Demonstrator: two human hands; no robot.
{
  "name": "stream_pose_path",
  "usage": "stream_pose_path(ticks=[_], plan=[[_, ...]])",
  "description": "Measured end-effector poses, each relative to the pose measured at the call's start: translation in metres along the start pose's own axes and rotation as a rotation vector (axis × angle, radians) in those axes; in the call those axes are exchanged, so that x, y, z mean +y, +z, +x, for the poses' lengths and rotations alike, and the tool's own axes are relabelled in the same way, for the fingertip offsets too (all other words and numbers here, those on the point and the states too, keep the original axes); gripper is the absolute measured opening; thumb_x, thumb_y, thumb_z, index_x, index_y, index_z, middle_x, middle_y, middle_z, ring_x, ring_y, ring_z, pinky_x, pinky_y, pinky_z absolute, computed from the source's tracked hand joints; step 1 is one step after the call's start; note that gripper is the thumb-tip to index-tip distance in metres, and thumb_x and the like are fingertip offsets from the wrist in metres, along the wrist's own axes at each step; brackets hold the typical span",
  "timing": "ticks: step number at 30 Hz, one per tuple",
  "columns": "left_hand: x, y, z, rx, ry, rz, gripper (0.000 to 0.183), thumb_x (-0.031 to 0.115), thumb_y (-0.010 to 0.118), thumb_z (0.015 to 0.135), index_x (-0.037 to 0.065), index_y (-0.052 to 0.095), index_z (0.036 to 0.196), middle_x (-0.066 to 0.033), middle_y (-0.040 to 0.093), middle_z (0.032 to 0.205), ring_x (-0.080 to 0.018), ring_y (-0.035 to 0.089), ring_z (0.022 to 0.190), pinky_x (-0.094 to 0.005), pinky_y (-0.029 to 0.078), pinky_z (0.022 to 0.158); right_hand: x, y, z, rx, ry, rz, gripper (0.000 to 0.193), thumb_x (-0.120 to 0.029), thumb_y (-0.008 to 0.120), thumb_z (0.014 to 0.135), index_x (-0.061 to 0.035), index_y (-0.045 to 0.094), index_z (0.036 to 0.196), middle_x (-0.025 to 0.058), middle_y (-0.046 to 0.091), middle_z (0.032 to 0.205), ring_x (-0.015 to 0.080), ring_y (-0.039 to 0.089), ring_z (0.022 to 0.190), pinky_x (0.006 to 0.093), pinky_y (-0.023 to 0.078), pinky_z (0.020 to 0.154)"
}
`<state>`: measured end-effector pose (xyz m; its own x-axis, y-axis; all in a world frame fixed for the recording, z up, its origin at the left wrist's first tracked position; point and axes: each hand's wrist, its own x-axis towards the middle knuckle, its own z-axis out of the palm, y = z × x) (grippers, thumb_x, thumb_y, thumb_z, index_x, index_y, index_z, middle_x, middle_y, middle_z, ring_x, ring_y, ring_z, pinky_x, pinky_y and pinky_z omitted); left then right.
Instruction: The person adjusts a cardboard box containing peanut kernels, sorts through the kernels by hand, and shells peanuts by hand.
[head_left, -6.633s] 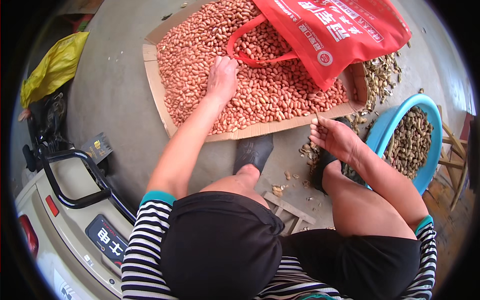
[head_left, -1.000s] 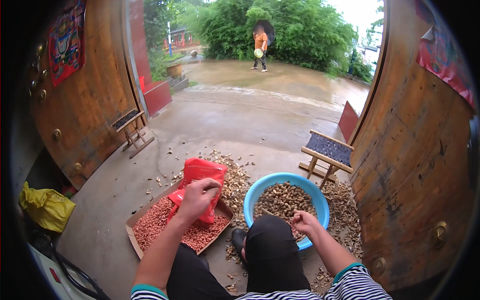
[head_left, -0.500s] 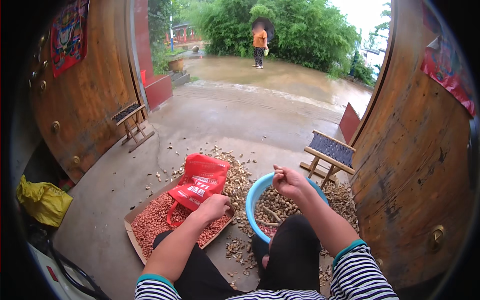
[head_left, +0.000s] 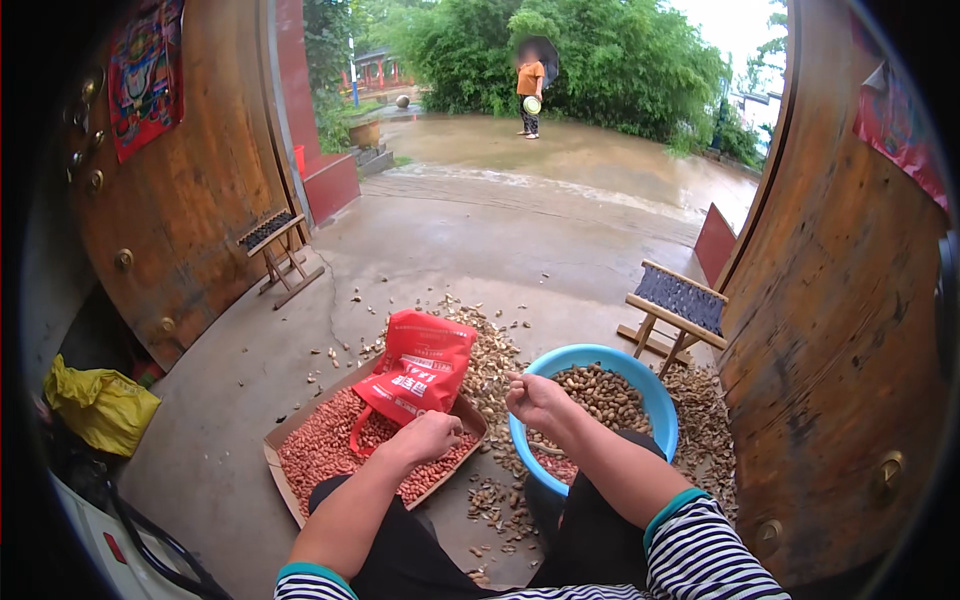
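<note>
My left hand (head_left: 428,436) hovers over the right part of a shallow cardboard box (head_left: 287,500) of shelled pink peanuts (head_left: 335,450). Its fingers are curled, and what they hold, if anything, is hidden. A red bag (head_left: 418,362) lies in the box just beyond that hand. To the right, my right hand (head_left: 540,405) is at the left rim of a blue basin (head_left: 660,410), its fingers pinched together on something too small to make out. Unshelled peanuts (head_left: 605,395) fill much of the basin, with some pink kernels near its front. My right forearm hides part of it.
Broken peanut shells (head_left: 490,350) litter the concrete between box and basin, and more lie right of the basin. Low folding stools stand by the left door (head_left: 275,240) and right door (head_left: 680,300). A person (head_left: 530,85) with an umbrella stands outside on wet ground.
My right hand has moved left and down, from over the basin to its left rim. The left hand stays over the box. Outside, the person now holds a pale round object in front.
</note>
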<state>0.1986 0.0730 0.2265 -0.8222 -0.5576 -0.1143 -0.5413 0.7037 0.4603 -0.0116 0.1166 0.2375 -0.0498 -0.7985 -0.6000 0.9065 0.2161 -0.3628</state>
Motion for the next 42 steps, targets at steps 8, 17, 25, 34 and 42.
stream_pose_path(ticks=[8,17,25,34,42], plan=[[0.0,0.009,0.003,-0.03,0.026,0.039,0.021,0.011,0.058,0.077,0.001,0.063,0.095,-0.0203,0.062,0.089,-0.034,0.06,0.084,-0.0405,0.047,0.076,0.007,0.014,-0.011,-0.14,-0.027,-0.022,0.018,-0.004,0.042,0.091,0.0004,0.049,0.107,-0.0043,0.04,0.064,0.0033,0.037,0.05,0.0159,0.037,0.044],[0.026,0.014,0.012,-0.083,0.065,-0.038,0.02,0.01,0.057,0.078,0.001,0.061,0.095,-0.021,0.061,0.085,-0.035,0.059,0.088,-0.0417,0.047,0.077,0.01,0.009,-0.016,-0.173,-0.04,-0.095,0.012,-0.006,0.044,0.092,0.0005,0.048,0.101,-0.0032,0.044,0.068,0.0038,0.042,0.055,0.0167,0.041,0.048],[0.026,0.021,0.016,-0.108,0.069,-0.031,0.019,0.01,0.057,0.078,0.001,0.059,0.095,-0.0222,0.06,0.09,-0.0354,0.058,0.091,-0.0431,0.046,0.078,0.011,0.017,-0.028,-0.199,-0.076,-0.199,0.027,-0.005,0.04,0.089,0.0024,0.044,0.115,-0.0056,0.038,0.064,0.0033,0.036,0.052,0.0157,0.035,0.047],[0.027,0.023,0.02,-0.089,0.143,-0.008,0.016,0.012,0.057,0.079,-0.001,0.055,0.088,-0.0216,0.059,0.085,-0.0381,0.057,0.088,-0.0458,0.046,0.076,-0.014,0.075,-0.116,-0.541,-0.413,-0.549,0.023,-0.009,0.042,0.089,0.0,0.056,0.104,-0.0088,0.037,0.059,0.0001,0.026,0.046,0.0168,0.02,0.039],[0.028,0.024,0.02,-0.073,0.157,0.013,0.016,0.012,0.056,0.079,-0.002,0.054,0.086,-0.0241,0.059,0.082,-0.0398,0.058,0.084,-0.047,0.047,0.073,-0.031,0.133,-0.266,-0.816,-1.325,-1.092,0.032,-0.006,0.058,0.082,0.0056,0.055,0.112,-0.009,0.034,0.055,-0.0004,0.027,0.046,0.0176,0.02,0.041]])
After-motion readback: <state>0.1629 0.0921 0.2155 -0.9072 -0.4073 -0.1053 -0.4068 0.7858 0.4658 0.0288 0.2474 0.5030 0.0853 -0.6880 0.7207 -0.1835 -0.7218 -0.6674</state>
